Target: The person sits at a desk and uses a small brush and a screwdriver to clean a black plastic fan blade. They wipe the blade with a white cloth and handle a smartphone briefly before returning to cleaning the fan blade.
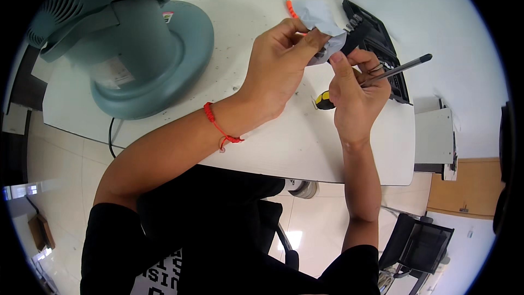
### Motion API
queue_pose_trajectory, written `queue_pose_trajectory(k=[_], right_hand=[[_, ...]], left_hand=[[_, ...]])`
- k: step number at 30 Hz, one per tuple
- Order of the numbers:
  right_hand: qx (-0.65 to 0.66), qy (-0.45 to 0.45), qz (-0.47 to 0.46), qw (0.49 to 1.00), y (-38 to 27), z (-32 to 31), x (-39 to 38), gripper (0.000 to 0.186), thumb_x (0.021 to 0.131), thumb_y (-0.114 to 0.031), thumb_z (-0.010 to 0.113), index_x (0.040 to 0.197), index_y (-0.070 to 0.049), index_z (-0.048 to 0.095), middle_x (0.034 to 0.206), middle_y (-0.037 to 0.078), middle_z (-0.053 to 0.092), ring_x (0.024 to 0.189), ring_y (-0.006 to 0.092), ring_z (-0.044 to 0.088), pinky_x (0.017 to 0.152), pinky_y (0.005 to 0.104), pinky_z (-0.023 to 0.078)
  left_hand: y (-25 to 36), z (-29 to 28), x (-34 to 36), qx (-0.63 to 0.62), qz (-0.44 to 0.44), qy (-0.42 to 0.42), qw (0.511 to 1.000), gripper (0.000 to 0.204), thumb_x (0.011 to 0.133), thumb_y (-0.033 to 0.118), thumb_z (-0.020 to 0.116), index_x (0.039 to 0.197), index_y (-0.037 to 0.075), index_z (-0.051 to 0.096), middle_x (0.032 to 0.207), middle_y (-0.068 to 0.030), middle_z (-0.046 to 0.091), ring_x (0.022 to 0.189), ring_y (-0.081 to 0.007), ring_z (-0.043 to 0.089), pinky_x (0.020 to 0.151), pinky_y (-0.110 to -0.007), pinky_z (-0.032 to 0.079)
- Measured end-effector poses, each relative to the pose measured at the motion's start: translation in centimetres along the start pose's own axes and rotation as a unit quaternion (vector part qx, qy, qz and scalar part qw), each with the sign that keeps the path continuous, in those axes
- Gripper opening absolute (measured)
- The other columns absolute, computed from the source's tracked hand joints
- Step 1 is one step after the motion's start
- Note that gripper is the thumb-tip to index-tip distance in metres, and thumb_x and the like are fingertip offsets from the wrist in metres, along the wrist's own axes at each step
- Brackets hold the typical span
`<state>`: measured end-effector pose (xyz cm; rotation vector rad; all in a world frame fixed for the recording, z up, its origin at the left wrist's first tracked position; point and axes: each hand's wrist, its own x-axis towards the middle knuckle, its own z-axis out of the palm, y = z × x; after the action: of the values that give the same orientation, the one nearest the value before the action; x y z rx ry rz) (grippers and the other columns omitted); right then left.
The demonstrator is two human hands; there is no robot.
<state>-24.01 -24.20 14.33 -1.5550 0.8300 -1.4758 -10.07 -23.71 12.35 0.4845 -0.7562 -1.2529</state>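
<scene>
My left hand (281,63) is closed, pinching a crumpled pale plastic bag (316,15) between thumb and fingers above the far part of the table. Small dark items show at the bag's lower opening, too hidden to name. The thumb and fingertips of my right hand (357,90) come together at the bag's right edge. Tucked across that same hand is a screwdriver (404,68); its metal shaft points up to the right, and its yellow and black handle sticks out on the left of the palm. Behind the bag an orange, ridged piece (291,8) shows in part.
A large grey-green fan (142,49) stands on the left of the white table (262,147), its dark cord (111,136) hanging over the front edge. Beyond my right hand lies an open black tool case (382,43). A black office chair (420,243) stands at lower right.
</scene>
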Motion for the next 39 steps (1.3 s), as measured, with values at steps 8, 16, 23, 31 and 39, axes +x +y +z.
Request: queue_pose_trajectory(k=[8, 16, 23, 31, 39], right_hand=[[0.012, -0.013, -0.044, 0.999, 0.1, 0.2, 0.1, 0.013, 0.092, -0.001, 0.07, 0.1, 0.002, 0.06, 0.075, 0.003, 0.06, 0.045, 0.0028, 0.041, 0.039, 0.0219, 0.031], [0.017, -0.016, -0.051, 0.998, 0.7, -0.2, 0.5, 0.013, 0.091, 0.002, 0.07, 0.102, 0.003, 0.062, 0.081, 0.005, 0.063, 0.048, 0.003, 0.045, 0.04, 0.0215, 0.033], [-0.012, -0.041, -0.028, 0.999, 0.2, -1.1, 0.6, 0.014, 0.091, 0.002, 0.071, 0.102, 0.005, 0.062, 0.083, 0.004, 0.066, 0.062, 0.0021, 0.053, 0.05, 0.0175, 0.036], [-0.088, -0.048, -0.066, 0.993, 0.3, -0.9, 0.8, 0.02, 0.089, 0.005, 0.07, 0.107, 0.004, 0.061, 0.082, 0.003, 0.063, 0.057, 0.0019, 0.05, 0.046, 0.0197, 0.033], [-0.063, -0.062, -0.03, 0.996, -0.1, -1.9, 1.1, 0.027, 0.092, 0.001, 0.069, 0.118, 0.004, 0.062, 0.087, 0.005, 0.064, 0.053, 0.0026, 0.046, 0.044, 0.0212, 0.031]], left_hand=[[0.4, -0.3, 0.2, 0.131, 0.119, -0.005, 0.984, 0.016, 0.092, 0.014, 0.072, 0.097, -0.001, 0.069, 0.091, -0.0047, 0.064, 0.079, -0.0109, 0.064, 0.068, -0.025, 0.055], [0.5, -1.0, 1.1, 0.221, 0.167, -0.032, 0.96, 0.014, 0.089, 0.01, 0.073, 0.097, -0.001, 0.07, 0.09, -0.0035, 0.06, 0.078, -0.0132, 0.063, 0.065, -0.026, 0.053], [1.2, -1.1, 1.7, 0.245, 0.21, -0.057, 0.945, 0.013, 0.088, 0.007, 0.073, 0.097, -0.001, 0.071, 0.095, -0.0037, 0.063, 0.075, -0.0116, 0.059, 0.066, -0.025, 0.049], [1.1, -1.5, 1.7, 0.285, 0.234, -0.048, 0.928, 0.012, 0.085, 0.006, 0.075, 0.094, -0.001, 0.072, 0.091, -0.0023, 0.064, 0.072, -0.0101, 0.055, 0.063, -0.024, 0.043], [2.7, -1.4, 2.4, 0.289, 0.247, -0.1, 0.92, 0.012, 0.085, 0.011, 0.078, 0.089, 0.0, 0.073, 0.088, -0.0029, 0.065, 0.073, -0.0107, 0.062, 0.066, -0.023, 0.049]])
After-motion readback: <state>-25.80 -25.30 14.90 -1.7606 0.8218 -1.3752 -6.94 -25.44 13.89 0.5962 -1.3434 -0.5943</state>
